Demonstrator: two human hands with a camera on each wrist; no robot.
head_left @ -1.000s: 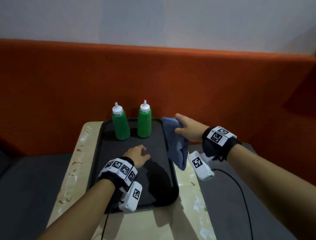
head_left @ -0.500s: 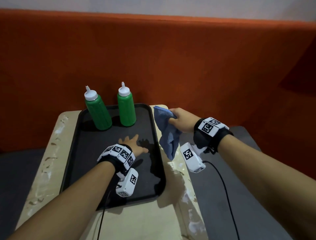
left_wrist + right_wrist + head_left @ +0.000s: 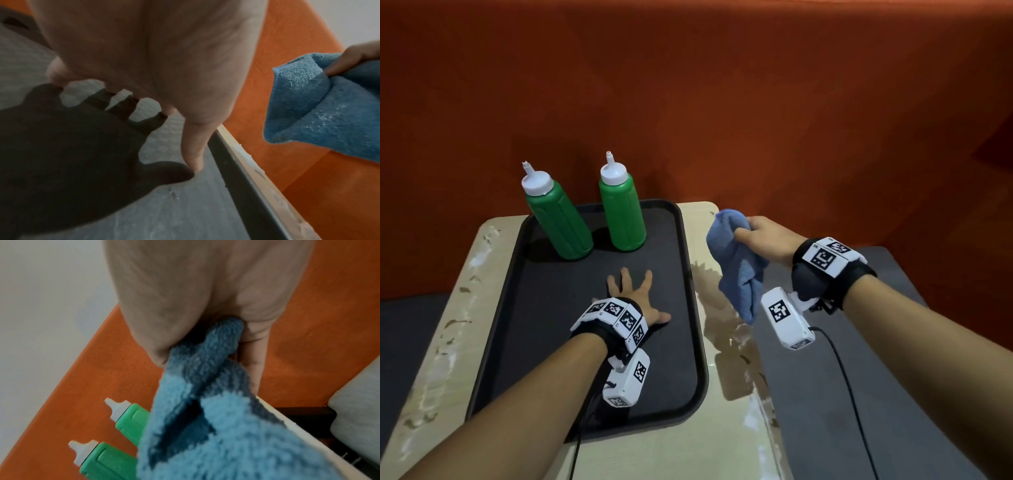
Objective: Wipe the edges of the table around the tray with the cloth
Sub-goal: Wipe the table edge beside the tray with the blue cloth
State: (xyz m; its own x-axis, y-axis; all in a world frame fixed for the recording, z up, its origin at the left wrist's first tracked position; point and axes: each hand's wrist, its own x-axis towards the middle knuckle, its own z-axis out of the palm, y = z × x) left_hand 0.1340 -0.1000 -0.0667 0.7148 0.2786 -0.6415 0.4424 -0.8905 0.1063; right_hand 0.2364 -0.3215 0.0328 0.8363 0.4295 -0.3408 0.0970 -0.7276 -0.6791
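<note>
A blue cloth (image 3: 736, 267) hangs bunched from my right hand (image 3: 763, 236), which grips its top above the table's right strip (image 3: 726, 346). The cloth (image 3: 329, 104) shows at the right of the left wrist view, and the cloth (image 3: 216, 426) fills the lower right wrist view below my gripping fingers (image 3: 252, 356). My left hand (image 3: 635, 294) lies flat with fingers spread on the black tray (image 3: 544, 308). In the left wrist view the thumb (image 3: 193, 146) presses the tray floor (image 3: 185, 211) near its right rim.
Two green squeeze bottles (image 3: 558, 219) (image 3: 621, 209) with white caps stand at the tray's far end. The worn beige table (image 3: 445, 335) shows bare strips left, right and in front. An orange padded backrest (image 3: 722, 102) rises behind. Grey seats lie on both sides.
My right hand has carried the cloth from over the tray's right rim outward to above the table's right strip. My left hand's fingers have spread flatter on the tray.
</note>
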